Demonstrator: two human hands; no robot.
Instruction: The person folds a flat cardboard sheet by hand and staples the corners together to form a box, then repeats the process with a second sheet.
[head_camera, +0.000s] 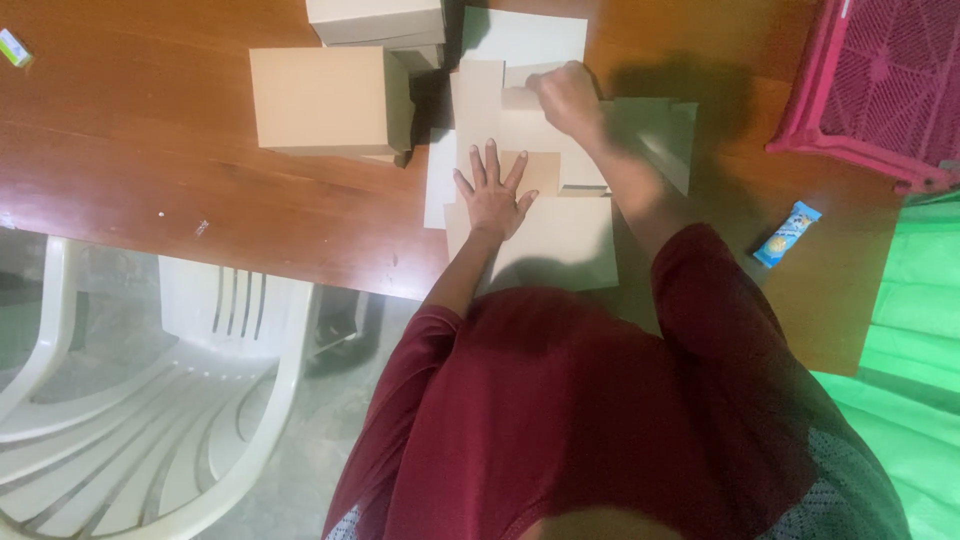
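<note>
A: Status on the worktop?

B: Brown wood, glossy. Two beige boxes stand folded at the far side: one box in front, a second box behind it. So two look done. Flat cardboard blank lies at the near edge, mid-fold by the look of it; more flat sheets beside it, not yet folded.

A: Hands?

B: Left hand flat on the blank, fingers spread, pressing down. Right hand curled, grip pinching a flap at the far end of the blank.

A: Material?

B: Matte beige card, thin, straight edges, creased panels. Boxes are squat and rectangular.

A: Anything else?

B: White plastic chair to the left, slatted. Pink lattice crate far right. Small blue snack packet near the right elbow, apart from the card.
</note>
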